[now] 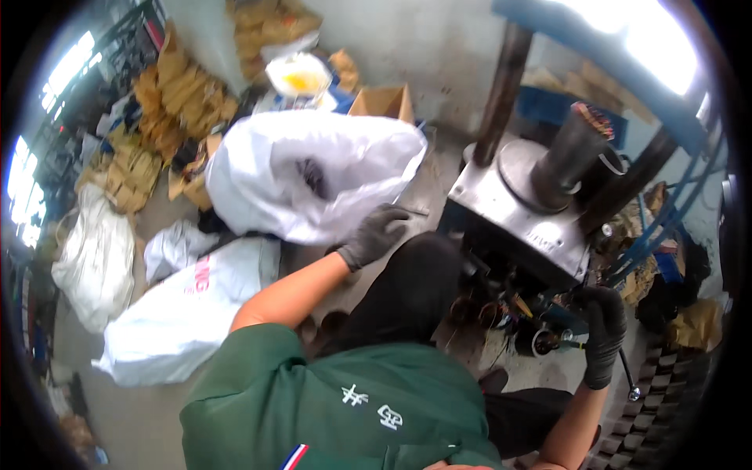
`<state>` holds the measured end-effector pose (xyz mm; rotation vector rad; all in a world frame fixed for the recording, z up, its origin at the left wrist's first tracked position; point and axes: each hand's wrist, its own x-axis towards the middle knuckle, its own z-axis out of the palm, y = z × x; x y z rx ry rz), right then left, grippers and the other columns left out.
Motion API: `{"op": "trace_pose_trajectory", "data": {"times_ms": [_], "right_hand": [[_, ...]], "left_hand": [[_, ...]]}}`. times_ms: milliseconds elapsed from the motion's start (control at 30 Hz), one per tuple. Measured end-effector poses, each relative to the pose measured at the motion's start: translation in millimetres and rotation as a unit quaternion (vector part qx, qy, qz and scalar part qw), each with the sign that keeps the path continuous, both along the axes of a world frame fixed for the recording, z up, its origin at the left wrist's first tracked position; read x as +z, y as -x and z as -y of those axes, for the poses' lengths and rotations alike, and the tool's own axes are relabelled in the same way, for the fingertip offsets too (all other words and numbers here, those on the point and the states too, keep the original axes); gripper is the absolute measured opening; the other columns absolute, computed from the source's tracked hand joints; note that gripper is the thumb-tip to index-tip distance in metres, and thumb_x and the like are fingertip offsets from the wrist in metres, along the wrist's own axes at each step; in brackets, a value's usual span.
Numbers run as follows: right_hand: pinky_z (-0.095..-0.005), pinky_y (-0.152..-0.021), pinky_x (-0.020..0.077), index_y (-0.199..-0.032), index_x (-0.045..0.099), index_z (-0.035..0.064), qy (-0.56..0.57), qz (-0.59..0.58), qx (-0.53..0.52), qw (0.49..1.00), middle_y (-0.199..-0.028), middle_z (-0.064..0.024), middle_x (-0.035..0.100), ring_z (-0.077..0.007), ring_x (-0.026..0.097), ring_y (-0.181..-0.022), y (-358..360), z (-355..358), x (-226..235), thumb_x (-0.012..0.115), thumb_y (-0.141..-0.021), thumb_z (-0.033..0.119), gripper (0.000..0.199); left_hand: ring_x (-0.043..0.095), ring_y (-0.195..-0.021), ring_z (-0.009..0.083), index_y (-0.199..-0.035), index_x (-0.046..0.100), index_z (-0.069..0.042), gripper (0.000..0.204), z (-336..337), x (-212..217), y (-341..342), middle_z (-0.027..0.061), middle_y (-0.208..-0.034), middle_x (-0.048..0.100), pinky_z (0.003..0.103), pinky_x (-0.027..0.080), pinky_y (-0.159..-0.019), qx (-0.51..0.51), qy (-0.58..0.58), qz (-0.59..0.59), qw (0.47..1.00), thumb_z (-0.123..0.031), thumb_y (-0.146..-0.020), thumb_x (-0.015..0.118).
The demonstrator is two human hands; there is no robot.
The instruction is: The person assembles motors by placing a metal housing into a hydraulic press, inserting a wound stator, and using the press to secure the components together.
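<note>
Gloves cover both hands. The left hand, in a dark grey glove, stretches forward with its fingers loosely curled at the lower right edge of a large white sack; whether it grips the sack cloth or only rests against it cannot be told. A thin dark rod lies just beside the fingertips, on the concrete floor.

The right hand, in a black glove, is closed around a dark lever that ends in a small metal knob near the lower right. It sits just below the front edge of a grey metal press table. On that table stands a dark cylinder with copper wire ends showing at its top. Beneath the table hang tangled wires and small round parts.

Blue hoses run down the right side of the machine, and a blue frame beam crosses above it.

Left of the open sack lie more white bags, one near and another at the far left. Farther back sit heaps of tan cardboard scraps, an open cardboard box and a white bowl with something yellow in it.
</note>
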<state>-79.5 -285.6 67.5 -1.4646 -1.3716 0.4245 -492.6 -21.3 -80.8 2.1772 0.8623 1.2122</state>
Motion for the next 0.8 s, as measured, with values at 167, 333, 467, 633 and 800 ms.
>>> {"op": "trace_pose_trajectory", "data": {"times_ms": [167,333,467,633,800], "right_hand": [[-0.0341,-0.086,0.0525,-0.111,0.065,0.002,0.146,0.167,0.057,0.973,-0.103,-0.0103,0.069,-0.0196,0.065,-0.097,-78,26,-101,0.067,-0.09,-0.004,0.022],[-0.0375,-0.081,0.0534,-0.116,0.068,0.0036,0.414,-0.065,0.118,0.9,-0.103,-0.0091,0.071,-0.0189,0.066,-0.096,-167,80,-203,0.068,-0.094,0.007,0.022],[-0.0373,-0.085,0.0531,-0.111,0.07,0.0018,0.335,0.109,0.025,0.936,-0.102,-0.0117,0.072,-0.0205,0.066,-0.096,-128,50,-157,0.067,-0.095,0.005,0.017],[-0.0396,-0.092,0.0532,-0.114,0.066,0.0001,0.091,0.332,-0.086,0.935,-0.113,-0.0173,0.069,-0.0302,0.067,-0.105,-55,67,-56,0.063,-0.09,-0.008,0.025],[-0.0438,-0.103,0.0495,-0.119,0.064,0.0017,-0.168,0.453,-0.29,0.826,-0.126,-0.0179,0.065,-0.034,0.063,-0.118,-30,126,-11,0.062,-0.091,-0.012,0.031]], "left_hand": [[0.065,-0.109,0.0401,-0.112,0.072,-0.005,0.037,114,-161,165,0.0195,-0.112,0.071,0.048,0.052,-0.093,0.177,0.279,-0.302,0.894,-0.036,-0.091,0.067],[0.064,-0.112,0.041,-0.118,0.07,-0.008,0.04,187,-205,195,0.0232,-0.116,0.068,0.049,0.05,-0.098,0.164,0.348,-0.366,0.847,-0.036,-0.089,0.068],[0.064,-0.112,0.0412,-0.125,0.066,-0.01,0.044,168,-210,182,0.0228,-0.121,0.066,0.05,0.051,-0.097,0.303,0.278,-0.311,0.857,-0.034,-0.089,0.069],[0.058,-0.119,0.0443,-0.142,0.052,-0.011,0.066,74,-200,147,0.0255,-0.132,0.061,0.05,0.048,-0.102,0.232,0.247,-0.314,0.887,-0.046,-0.088,0.068],[0.057,-0.128,0.0421,-0.162,0.028,-0.019,0.076,18,-255,184,0.0226,-0.151,0.05,0.051,0.041,-0.111,0.158,0.235,-0.526,0.802,-0.044,-0.095,0.055]]}}
